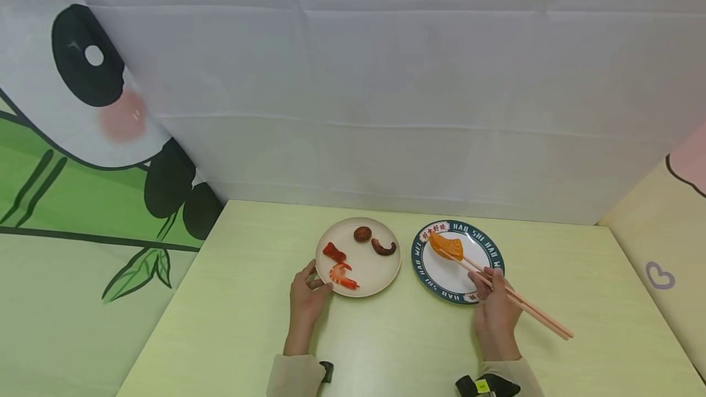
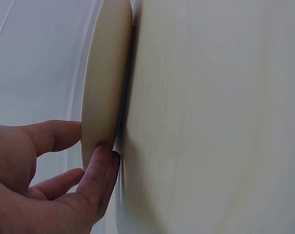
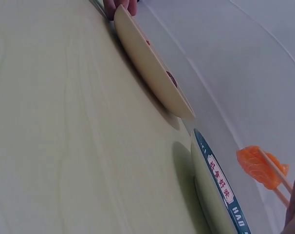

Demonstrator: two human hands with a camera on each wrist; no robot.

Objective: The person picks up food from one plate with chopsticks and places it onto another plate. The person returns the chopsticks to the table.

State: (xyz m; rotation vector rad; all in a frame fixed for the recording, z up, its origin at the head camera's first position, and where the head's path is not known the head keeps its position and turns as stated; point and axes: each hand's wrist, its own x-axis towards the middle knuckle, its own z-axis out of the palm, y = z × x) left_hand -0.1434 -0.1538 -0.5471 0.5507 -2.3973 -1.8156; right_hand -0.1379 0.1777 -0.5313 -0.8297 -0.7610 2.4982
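Observation:
My left hand point(image 1: 307, 302) holds the edge of a cream plate point(image 1: 380, 277), and the left wrist view shows its fingers at the rim point(image 2: 101, 87). On that plate lie a shrimp point(image 1: 344, 276), a small red piece point(image 1: 334, 253), a round brown piece point(image 1: 362, 234) and a dark curved piece point(image 1: 383, 247). My right hand point(image 1: 497, 311) grips a pair of wooden chopsticks point(image 1: 543, 317). Between their tips is an orange salmon-like slice point(image 1: 445, 245), raised over a white plate with a green lettered rim point(image 1: 419, 262); the right wrist view shows the slice point(image 3: 257, 165) apart from that plate.
Both plates stand side by side on a pale yellow-green table point(image 1: 397, 348), a narrow gap between them. A white cloth wall point(image 1: 408, 97) rises behind the table's back edge. Printed panels flank it, with a green cartoon point(image 1: 83, 195) at left.

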